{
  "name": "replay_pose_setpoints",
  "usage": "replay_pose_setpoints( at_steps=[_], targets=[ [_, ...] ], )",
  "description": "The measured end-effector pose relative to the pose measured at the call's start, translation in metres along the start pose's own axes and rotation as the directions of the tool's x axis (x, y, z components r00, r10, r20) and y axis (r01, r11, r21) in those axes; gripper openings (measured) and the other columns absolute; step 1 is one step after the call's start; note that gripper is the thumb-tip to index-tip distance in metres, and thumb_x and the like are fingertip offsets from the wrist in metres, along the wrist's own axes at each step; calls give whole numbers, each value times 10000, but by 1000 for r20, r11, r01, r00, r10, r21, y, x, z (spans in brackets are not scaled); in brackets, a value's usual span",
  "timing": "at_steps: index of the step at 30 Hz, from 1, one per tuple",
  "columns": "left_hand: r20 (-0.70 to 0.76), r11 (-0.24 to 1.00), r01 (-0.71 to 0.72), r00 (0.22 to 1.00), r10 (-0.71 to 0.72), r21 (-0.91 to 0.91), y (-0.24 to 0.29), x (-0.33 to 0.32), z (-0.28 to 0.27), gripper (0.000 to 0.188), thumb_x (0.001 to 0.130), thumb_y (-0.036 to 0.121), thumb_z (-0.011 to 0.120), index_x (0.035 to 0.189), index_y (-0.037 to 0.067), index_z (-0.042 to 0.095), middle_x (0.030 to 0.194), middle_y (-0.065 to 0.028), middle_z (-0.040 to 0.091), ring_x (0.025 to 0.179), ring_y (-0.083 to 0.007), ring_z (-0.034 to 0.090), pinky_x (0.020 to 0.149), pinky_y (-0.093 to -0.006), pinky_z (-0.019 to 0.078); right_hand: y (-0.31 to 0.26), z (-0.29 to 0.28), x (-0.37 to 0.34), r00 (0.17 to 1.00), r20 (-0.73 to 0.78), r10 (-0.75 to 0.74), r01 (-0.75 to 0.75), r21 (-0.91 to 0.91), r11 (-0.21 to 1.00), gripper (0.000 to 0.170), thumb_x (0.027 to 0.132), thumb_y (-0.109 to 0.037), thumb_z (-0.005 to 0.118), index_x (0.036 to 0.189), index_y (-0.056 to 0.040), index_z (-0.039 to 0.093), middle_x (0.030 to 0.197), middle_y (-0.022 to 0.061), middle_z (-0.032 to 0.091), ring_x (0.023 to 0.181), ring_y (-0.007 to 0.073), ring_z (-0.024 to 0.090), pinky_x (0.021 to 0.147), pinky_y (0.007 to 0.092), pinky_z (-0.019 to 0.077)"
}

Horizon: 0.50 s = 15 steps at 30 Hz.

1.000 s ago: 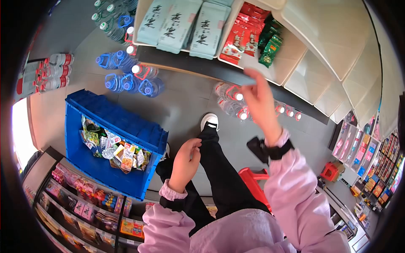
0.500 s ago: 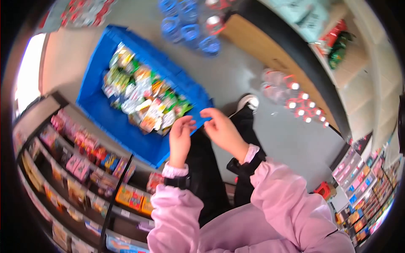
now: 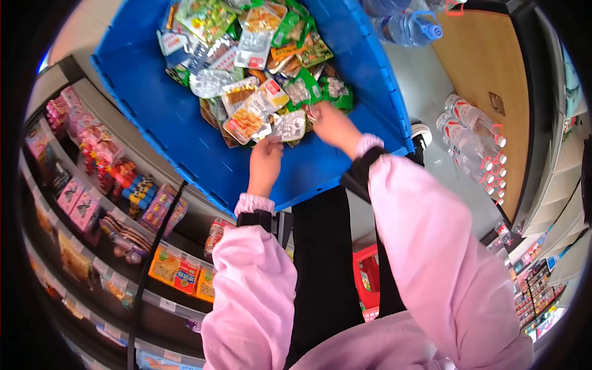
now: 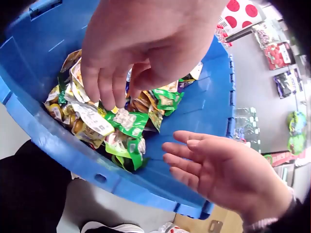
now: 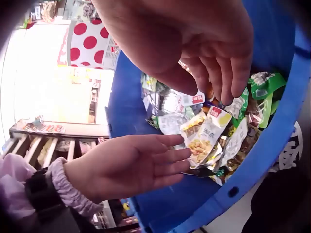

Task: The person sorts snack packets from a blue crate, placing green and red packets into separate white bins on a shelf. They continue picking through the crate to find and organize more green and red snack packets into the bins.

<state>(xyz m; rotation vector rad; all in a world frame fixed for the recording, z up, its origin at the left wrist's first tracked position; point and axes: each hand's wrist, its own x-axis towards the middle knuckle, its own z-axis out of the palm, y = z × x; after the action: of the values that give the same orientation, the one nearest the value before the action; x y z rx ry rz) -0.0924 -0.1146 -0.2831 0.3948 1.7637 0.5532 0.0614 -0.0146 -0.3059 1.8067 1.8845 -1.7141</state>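
Note:
A blue crate [image 3: 290,185] holds a heap of small snack packets [image 3: 237,61], some silver and white, others green. My left hand [image 3: 265,166] reaches over its near side, fingers loosely bent by a white packet with a food picture [image 5: 205,138]. Just to its right, my right hand [image 3: 336,128] hangs above the green packets [image 4: 131,121]. In the left wrist view the right hand [image 4: 228,170] shows its palm with extended fingers. The left hand [image 5: 131,167] looks flat and relaxed in the right wrist view. Both hands hold nothing.
Shelves of boxed and bagged goods [image 3: 80,203] run along the left. To the right, water bottles [image 3: 472,142] stand on the floor by a wooden panel [image 3: 487,68]. Blue-capped jugs [image 3: 407,28] are beside the crate, and a red stool [image 3: 368,277] is near the legs.
The head view has swung from the display shelf to the crate. My right hand has come down and left from near the shelf, and both hands have moved in over the packets.

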Motion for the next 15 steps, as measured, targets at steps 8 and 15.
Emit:
replay_pose_setpoints(
  at_steps=[8,15],
  targets=[
    [2,996,-92,996,92,14,-21,71,40,233,758,66,468,969,3,545,878,-133,578,785,-196,558,691,-287,442,30,1,95,984,-89,152,-167,-210,963,362,651,-142,580,931,77,513,905,249,563,855,362,550,739,372,436],
    [-47,983,56,997,-65,-172,-24,87,39,355,739,51,465,1087,-15,471,987,-154,546,830,-197,549,672,-267,447,54,19,103,999,-41,28,-40,-335,942,197,613,-124,581,698,53,569,642,195,577,623,315,580,587,373,442]
  ],
)
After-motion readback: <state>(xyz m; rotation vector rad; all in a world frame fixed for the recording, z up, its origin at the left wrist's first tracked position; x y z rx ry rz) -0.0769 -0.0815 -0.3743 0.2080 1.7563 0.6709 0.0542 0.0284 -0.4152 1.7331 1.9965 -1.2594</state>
